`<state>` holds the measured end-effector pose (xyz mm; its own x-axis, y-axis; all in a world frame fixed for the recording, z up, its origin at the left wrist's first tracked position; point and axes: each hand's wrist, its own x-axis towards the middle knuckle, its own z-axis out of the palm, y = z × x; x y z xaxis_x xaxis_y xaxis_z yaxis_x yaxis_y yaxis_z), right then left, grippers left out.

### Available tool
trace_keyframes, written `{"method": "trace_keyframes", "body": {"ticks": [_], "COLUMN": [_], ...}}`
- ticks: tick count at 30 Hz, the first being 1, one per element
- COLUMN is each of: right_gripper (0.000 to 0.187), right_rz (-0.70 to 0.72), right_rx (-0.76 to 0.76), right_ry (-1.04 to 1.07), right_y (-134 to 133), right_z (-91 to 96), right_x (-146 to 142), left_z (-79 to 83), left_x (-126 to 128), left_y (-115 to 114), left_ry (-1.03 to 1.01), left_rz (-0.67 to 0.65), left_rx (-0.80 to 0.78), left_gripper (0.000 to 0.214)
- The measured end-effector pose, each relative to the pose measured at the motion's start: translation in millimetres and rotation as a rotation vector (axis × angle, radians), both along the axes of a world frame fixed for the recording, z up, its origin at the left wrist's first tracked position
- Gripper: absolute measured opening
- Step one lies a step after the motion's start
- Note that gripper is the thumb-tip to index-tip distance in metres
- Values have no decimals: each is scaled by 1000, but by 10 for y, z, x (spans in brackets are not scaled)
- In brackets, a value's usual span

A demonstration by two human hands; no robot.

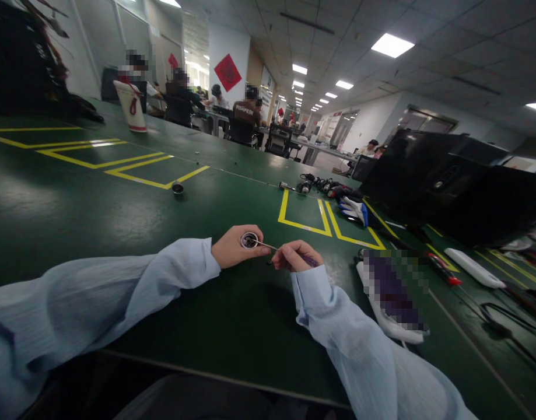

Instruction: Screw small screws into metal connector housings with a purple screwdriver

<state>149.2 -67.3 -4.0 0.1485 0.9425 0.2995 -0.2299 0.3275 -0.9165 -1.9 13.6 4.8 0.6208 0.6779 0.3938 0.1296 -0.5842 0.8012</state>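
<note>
My left hand (pixel 231 248) is closed around a small round part with a silver rim (pixel 249 240). Its open face shows dark pieces inside. My right hand (pixel 295 256) grips a screwdriver (pixel 268 246) by its dark purplish handle. The thin metal shaft runs left into the face of the round part; the exact contact of the tip is too small to make out. A tiny dark piece (pixel 269 262) shows just below the shaft, between my hands. On the green table (pixel 198 332), further back to the left, stands a small dark metal ring or cap (pixel 177 188).
Yellow tape outlines (pixel 305 227) mark the table. A paper cup (pixel 131 108) stands at the back left. To the right lie a white power-bank-like object (pixel 392 326), a glove (pixel 354 211), a red-handled tool (pixel 445 269), cables and a large black case (pixel 438 175). People sit at desks beyond.
</note>
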Motion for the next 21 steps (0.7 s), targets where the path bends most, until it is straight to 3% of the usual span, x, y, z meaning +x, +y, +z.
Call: {"method": "trace_keyframes", "body": {"ticks": [6, 21], "right_gripper": [22, 17], "right_rz": [-32, 37], "right_rx": [25, -8], "right_ry": [-67, 26], "right_y": [-28, 3], "right_z": [46, 49], "right_x": [3, 102], "left_z": [14, 0], "left_x": [-13, -42], "left_y": [5, 14], "left_ry": [21, 19], "left_rz": [13, 4], "left_rx": [-16, 3], "left_gripper": [28, 27]}}
